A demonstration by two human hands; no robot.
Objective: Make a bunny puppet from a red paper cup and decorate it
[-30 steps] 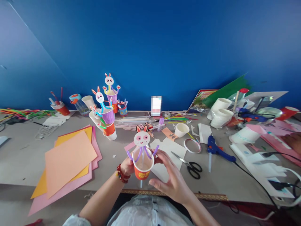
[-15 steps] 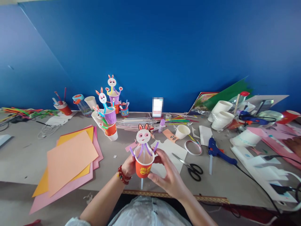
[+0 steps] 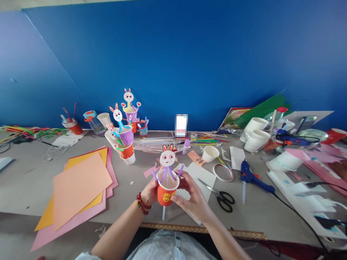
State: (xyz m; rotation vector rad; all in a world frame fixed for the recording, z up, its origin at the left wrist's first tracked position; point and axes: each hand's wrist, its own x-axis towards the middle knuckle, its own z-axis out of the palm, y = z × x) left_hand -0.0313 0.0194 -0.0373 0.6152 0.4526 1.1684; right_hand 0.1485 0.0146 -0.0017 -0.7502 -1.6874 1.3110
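A red paper cup [image 3: 164, 196] with yellow lettering is held upright between my two hands near the table's front edge. A white paper rabbit head [image 3: 167, 157] with pink-ringed eyes stands above its rim, and purple pipe cleaners [image 3: 170, 174] bend out of the cup like arms. From the cup's base a pale straw [image 3: 163, 213] sticks down. My left hand [image 3: 150, 191] grips the cup's left side, its fingers partly hidden behind. My right hand [image 3: 193, 198] closes on the right side, thumb against the front. Below it lies white paper [image 3: 200, 180].
Right of my hands lie black-handled scissors [image 3: 224, 200], a tape roll [image 3: 222, 172], a blue glue gun [image 3: 252, 178] and a white power strip [image 3: 298, 198]. Coloured paper sheets [image 3: 81, 187] lie left. Rabbit cup figures [image 3: 127, 135] stand behind. Another person's hand [image 3: 340, 169] shows far right.
The cup has turned slightly in my hands, its lettering shifting rightward, and the rabbit head leans a little further right. My hands keep their hold.
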